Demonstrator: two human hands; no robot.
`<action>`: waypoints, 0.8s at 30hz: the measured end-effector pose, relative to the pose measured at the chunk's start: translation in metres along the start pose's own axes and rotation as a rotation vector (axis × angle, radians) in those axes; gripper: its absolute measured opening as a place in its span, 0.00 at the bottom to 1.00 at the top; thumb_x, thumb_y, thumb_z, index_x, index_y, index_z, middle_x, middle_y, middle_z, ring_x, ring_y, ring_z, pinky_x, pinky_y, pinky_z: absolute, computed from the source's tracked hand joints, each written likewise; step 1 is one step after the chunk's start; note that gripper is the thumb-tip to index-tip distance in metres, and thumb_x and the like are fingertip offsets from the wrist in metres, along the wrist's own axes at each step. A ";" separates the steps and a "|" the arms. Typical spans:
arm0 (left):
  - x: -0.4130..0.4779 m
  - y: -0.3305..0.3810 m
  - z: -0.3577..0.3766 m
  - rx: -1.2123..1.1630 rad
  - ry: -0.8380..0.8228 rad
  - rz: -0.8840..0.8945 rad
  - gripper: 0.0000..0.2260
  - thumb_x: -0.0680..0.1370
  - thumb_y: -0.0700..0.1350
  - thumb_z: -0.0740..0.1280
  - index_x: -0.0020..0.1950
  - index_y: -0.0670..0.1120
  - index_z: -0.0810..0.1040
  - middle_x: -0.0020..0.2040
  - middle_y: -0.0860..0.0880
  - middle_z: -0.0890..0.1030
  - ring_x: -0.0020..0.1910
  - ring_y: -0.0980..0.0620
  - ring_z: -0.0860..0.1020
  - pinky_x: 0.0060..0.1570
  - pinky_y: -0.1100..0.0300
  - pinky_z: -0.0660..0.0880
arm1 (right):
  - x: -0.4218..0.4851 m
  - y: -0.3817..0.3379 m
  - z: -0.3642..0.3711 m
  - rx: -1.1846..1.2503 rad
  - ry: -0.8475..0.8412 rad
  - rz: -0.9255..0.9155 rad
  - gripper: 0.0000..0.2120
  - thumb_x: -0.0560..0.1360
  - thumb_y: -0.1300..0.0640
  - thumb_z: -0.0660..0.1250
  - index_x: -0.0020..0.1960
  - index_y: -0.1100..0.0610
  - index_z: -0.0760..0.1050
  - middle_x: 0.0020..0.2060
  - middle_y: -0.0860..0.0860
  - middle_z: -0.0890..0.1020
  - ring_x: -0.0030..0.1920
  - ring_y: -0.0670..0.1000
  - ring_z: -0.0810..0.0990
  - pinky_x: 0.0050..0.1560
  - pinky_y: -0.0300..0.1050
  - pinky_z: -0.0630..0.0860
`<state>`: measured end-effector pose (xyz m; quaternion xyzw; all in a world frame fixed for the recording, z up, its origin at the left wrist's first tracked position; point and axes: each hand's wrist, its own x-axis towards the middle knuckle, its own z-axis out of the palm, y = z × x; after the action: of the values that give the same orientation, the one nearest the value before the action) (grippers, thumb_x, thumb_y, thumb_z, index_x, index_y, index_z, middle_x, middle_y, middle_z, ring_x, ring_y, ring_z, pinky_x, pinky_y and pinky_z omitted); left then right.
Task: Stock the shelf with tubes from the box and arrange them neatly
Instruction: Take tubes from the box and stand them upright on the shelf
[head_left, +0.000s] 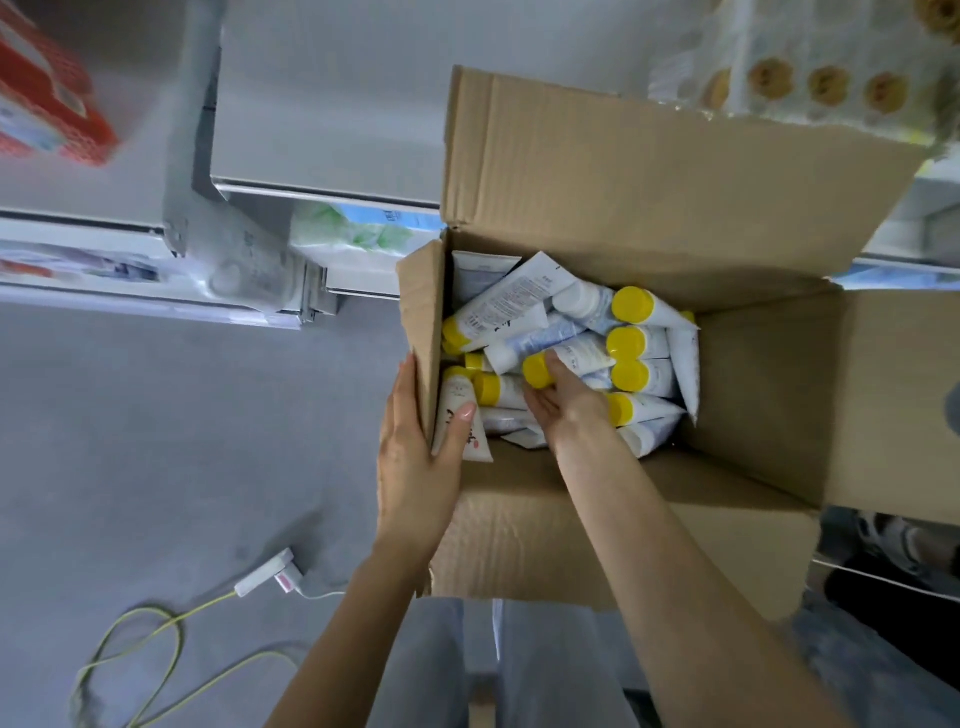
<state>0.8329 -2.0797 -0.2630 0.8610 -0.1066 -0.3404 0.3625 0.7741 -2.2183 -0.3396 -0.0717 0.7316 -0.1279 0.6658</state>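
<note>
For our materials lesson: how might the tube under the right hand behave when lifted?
The tube probably flexes; neighbouring tubes have flat crimped tails. Its round yellow cap may roll. Probably light: the right hand alone takes it.

Box (753, 389): open, heaped with yellow-capped tubes (631, 306).
Left hand (415, 457): grips its side flap (423, 332).
Right hand (566, 400): inside, curled round one tube (537, 370).

Blurred red package (47, 93); right flap of the box (597, 171) partly off-frame.
</note>
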 end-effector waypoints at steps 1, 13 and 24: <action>0.000 0.000 -0.003 -0.006 -0.007 0.001 0.28 0.78 0.53 0.62 0.76 0.54 0.56 0.72 0.55 0.65 0.69 0.55 0.66 0.65 0.60 0.63 | -0.005 -0.003 0.000 0.006 -0.007 0.010 0.20 0.71 0.58 0.73 0.60 0.65 0.74 0.54 0.60 0.81 0.46 0.53 0.81 0.30 0.42 0.79; -0.003 0.034 -0.051 -0.232 -0.124 0.038 0.16 0.79 0.51 0.61 0.67 0.53 0.73 0.65 0.60 0.73 0.62 0.67 0.71 0.60 0.72 0.66 | -0.164 -0.001 -0.020 -0.029 -0.326 0.080 0.07 0.71 0.62 0.70 0.48 0.64 0.78 0.47 0.61 0.84 0.51 0.57 0.82 0.56 0.51 0.78; 0.019 0.035 -0.095 -0.841 -0.156 -0.246 0.17 0.75 0.42 0.63 0.63 0.41 0.74 0.56 0.39 0.81 0.51 0.44 0.81 0.50 0.52 0.80 | -0.173 0.028 0.009 -0.775 -0.645 -0.347 0.07 0.73 0.61 0.69 0.50 0.59 0.76 0.45 0.57 0.82 0.44 0.51 0.82 0.48 0.42 0.80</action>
<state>0.9120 -2.0607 -0.1998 0.6166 0.1174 -0.4587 0.6289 0.8031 -2.1451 -0.1833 -0.4680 0.4610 0.0721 0.7505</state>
